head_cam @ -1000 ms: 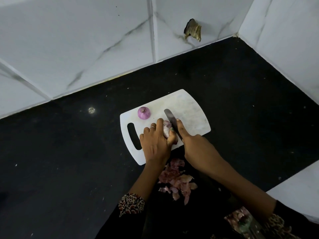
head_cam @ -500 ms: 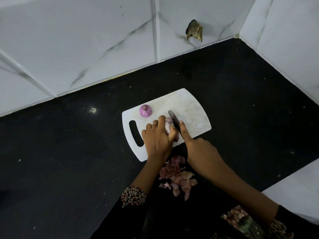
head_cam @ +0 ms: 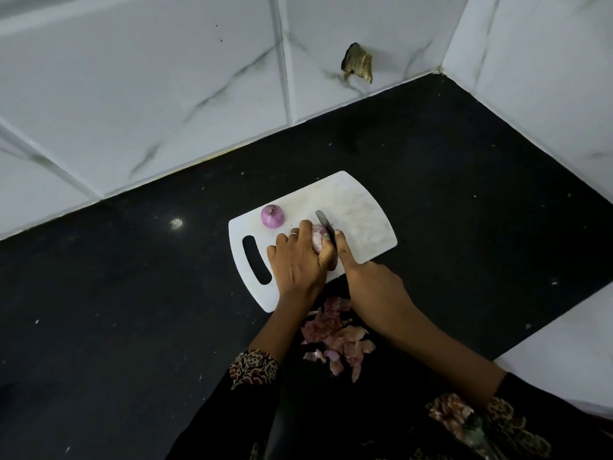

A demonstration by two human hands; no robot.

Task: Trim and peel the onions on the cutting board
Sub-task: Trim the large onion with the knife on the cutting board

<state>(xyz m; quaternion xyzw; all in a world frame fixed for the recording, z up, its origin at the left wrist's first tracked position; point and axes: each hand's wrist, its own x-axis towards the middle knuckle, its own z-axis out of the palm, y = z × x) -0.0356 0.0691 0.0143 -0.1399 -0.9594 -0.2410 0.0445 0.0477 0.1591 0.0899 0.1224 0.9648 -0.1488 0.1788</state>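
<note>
cutting board (head_cam: 361, 210): white plastic, flat on the black worktop (head_cam: 132, 293), slot handle at its left end. Right half bare apart from faint scuffs.
on the board: two onions, nothing else I can make out.
whole onion (head_cam: 272, 216): purple, skin on, sits alone at the far left part of the board, just far-left of the left hand, not touching it.
held onion (head_cam: 317, 238): pale pinkish, mid-board near the near edge, mostly hidden by fingers; can't tell how much skin is left.
left hand (head_cam: 300, 260): curled over the held onion from the left, thumb wrapped round its right side, pinning it to the board. Ring on one finger.
right hand (head_cam: 371, 287): wrapped round the knife handle, index finger laid straight along the blade's spine. Handle itself hidden.
knife (head_cam: 323, 222): dark blade, tip pointing far-left, edge against the right side of the held onion.
peel pile (head_cam: 335, 336): pink-brown skins loose on the worktop, off the board, just near of its near edge, between the two forearms.
wall (head_cam: 166, 94): white marbled tiles, brown chipped patch (head_cam: 357, 63) far right.
</note>
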